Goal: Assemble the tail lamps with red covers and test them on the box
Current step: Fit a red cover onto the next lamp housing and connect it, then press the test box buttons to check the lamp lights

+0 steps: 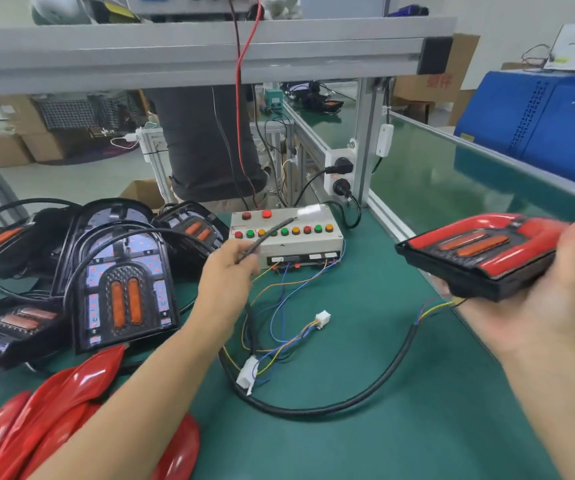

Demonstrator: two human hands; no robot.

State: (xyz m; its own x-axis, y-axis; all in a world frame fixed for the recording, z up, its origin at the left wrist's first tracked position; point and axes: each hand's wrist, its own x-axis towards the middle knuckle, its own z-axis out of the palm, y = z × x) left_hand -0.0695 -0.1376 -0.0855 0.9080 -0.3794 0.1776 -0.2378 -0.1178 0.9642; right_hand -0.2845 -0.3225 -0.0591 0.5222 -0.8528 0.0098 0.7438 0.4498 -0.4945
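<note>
Two hands busy: your right hand [535, 303] grips the covered tail lamp [487, 254] at 3 o'clock, your left hand [225, 271] pinches a black cable [265, 235] over the test box [286, 237] at 12.

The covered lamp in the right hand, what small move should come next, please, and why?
Probably lower the lamp and join its loose connector to the box's plug. The right hand holds it covered, the left hand pinches a cable, and the box waits.

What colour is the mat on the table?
Green. The head view shows the table mat best, under the test box.
</note>
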